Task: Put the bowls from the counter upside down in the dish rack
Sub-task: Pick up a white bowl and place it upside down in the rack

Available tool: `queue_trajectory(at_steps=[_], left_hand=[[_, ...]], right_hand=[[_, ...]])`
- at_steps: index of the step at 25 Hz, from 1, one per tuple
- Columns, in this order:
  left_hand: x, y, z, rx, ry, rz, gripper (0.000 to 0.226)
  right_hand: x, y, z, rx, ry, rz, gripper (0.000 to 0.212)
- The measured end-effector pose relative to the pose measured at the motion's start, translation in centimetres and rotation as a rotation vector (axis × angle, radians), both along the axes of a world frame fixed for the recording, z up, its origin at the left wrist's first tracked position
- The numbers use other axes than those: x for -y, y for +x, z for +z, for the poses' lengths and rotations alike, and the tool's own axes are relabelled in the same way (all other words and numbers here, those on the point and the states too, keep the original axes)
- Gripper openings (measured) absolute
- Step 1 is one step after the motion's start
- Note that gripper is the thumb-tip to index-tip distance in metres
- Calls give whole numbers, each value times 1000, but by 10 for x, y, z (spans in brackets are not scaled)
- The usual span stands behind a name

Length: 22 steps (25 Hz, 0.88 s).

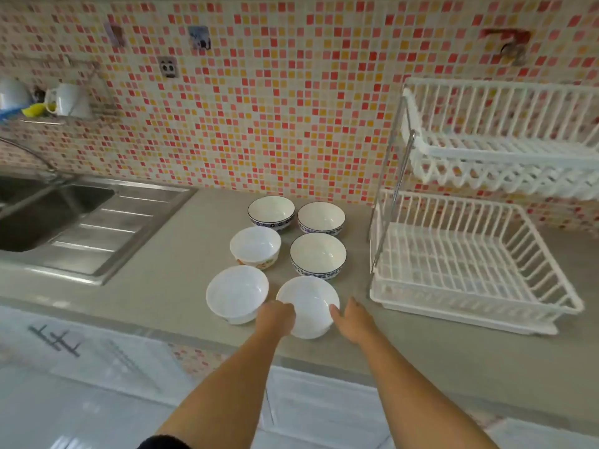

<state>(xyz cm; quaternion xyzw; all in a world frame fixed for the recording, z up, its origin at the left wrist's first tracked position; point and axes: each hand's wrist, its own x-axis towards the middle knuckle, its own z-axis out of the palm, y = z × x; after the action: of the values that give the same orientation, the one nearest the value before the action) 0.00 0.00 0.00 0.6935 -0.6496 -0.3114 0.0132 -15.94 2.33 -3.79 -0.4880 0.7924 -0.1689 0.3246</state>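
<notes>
Several bowls stand upright in two columns on the grey counter (162,270). The nearest is a plain white bowl (309,301). My left hand (275,319) grips its left rim with curled fingers. My right hand (351,320) presses against its right side, fingers together. Another plain white bowl (236,291) sits just left of it. Behind are a white bowl with a floral band (255,246) and three blue-patterned bowls (318,254), (271,210), (321,217). The white two-tier dish rack (470,306) stands to the right, both tiers empty.
A steel sink (42,215) with a ribbed drainboard lies at the left. A wall shelf with cups (69,98) hangs above it. A mosaic tile wall runs behind the counter. The rack's upper tier (505,153) overhangs the lower one.
</notes>
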Motion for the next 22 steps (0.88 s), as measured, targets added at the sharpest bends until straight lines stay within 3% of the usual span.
queue_trajectory(at_steps=[2,4,6,10,14,18,22], left_hand=[[8,-4,-10,14,18,-11,38],[17,-3,-27,13,47,-33,38],[30,-4,-35,-104,66,84,36],[35,-8,-8,-283,-43,243,35],[40,-5,55,-463,-248,150,8],[71,-15,148,-575,-520,51,7],[95,-33,221,-829,-761,-80,22]], right_hand=[[10,3,-9,48,51,-44,67],[19,6,-18,113,65,-58,51],[22,11,-18,157,42,-82,42],[16,15,18,43,-109,-102,33],[16,17,86,-91,-339,-104,32],[37,13,173,-88,-745,-137,40],[46,-7,261,-79,-1023,-168,20]])
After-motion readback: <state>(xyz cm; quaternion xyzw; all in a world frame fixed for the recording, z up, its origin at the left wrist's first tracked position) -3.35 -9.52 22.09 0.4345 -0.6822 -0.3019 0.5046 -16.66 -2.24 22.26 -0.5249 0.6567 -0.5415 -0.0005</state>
